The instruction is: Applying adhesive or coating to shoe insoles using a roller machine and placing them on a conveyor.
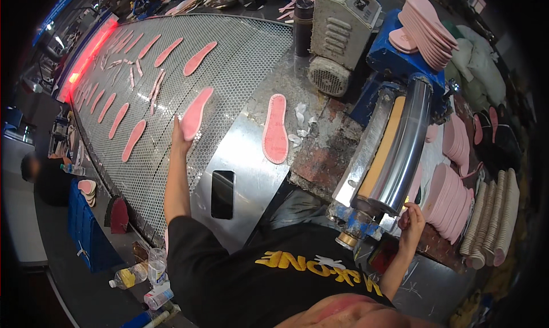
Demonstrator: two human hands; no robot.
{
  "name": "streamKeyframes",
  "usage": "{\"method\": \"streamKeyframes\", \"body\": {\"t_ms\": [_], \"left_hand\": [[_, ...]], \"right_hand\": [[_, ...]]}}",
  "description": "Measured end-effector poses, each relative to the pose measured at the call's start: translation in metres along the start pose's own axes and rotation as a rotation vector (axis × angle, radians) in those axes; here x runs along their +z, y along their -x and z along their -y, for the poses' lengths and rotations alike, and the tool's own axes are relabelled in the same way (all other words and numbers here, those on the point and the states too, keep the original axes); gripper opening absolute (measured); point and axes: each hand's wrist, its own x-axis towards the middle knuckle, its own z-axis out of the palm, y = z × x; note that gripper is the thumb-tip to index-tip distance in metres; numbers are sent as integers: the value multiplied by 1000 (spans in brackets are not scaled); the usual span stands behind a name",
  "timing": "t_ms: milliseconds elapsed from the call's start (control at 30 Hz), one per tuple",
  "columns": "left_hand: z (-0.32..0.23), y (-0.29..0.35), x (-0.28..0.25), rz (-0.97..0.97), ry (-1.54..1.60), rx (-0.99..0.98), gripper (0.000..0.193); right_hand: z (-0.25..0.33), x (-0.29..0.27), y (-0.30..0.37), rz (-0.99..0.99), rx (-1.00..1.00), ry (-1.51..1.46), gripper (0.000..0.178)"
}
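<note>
My left arm reaches out over the perforated metal mesh belt [229,48]. At its end my left hand [182,138] is closed on the heel end of a pink insole [198,112], whose wide end points away from me. My right hand [410,218] is at the near end of the roller machine, beside a stack of pink insoles [449,205]. Its fingers are curled; what they hold, if anything, is too small to make out. Another pink insole with a stitched-looking edge [275,128] lies flat on the worn metal table between belt and rollers.
Rows of pink insoles [134,140] and narrow strips [156,88] lie on the belt, toward a glowing red heater [88,59]. A black phone [222,194] rests on the metal plate. Shiny rollers [409,145], a motor housing [343,25] and beige stacks [492,219] stand right.
</note>
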Motion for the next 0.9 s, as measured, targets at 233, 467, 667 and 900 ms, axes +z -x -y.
{"method": "streamKeyframes", "body": {"t_ms": [233,467,667,900], "left_hand": [[-19,-89,57,-428,131,55,60],[62,26,115,113,-1034,379,46],[141,176,163,41,-1420,615,71],[149,190,166,85,-1185,545,45]], "right_hand": [[7,4,19,18,-117,0,21],[-2,6,19,-28,-53,127,22],[-1,18,4,-29,-55,208,17],[19,-31,-11,-471,-440,701,17]]}}
